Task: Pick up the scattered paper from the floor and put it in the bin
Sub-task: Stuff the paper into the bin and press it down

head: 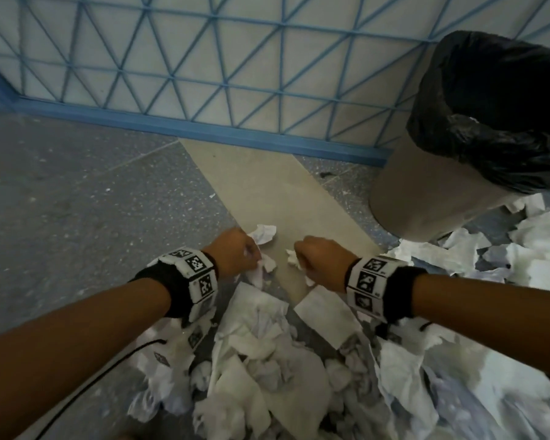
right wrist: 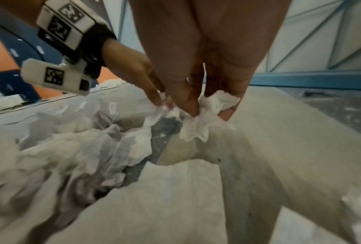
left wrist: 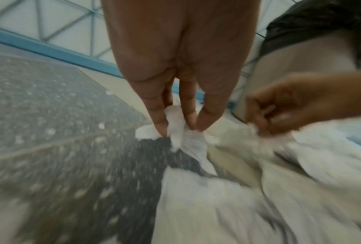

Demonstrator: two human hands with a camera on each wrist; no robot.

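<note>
Head view: both hands work at the far edge of a heap of crumpled white paper (head: 267, 360) on the speckled grey floor (head: 77, 185).
Left hand (head: 235, 252): fingertips (left wrist: 162, 127) pinched on a small white crumpled scrap (left wrist: 188, 142).
Right hand (head: 323, 260): thumb and fingers clamped on a second white paper wad (right wrist: 206, 118).
Loose piece: another white crumpled ball (head: 262, 233) lies at 12 o'clock from the left hand.
Bin: tan cylindrical bin with black liner (head: 426, 185) stands at 2 o'clock.
Handling: light, soft, tearable; probably best gathered by bunched folds, since thin corners may rip.
</note>
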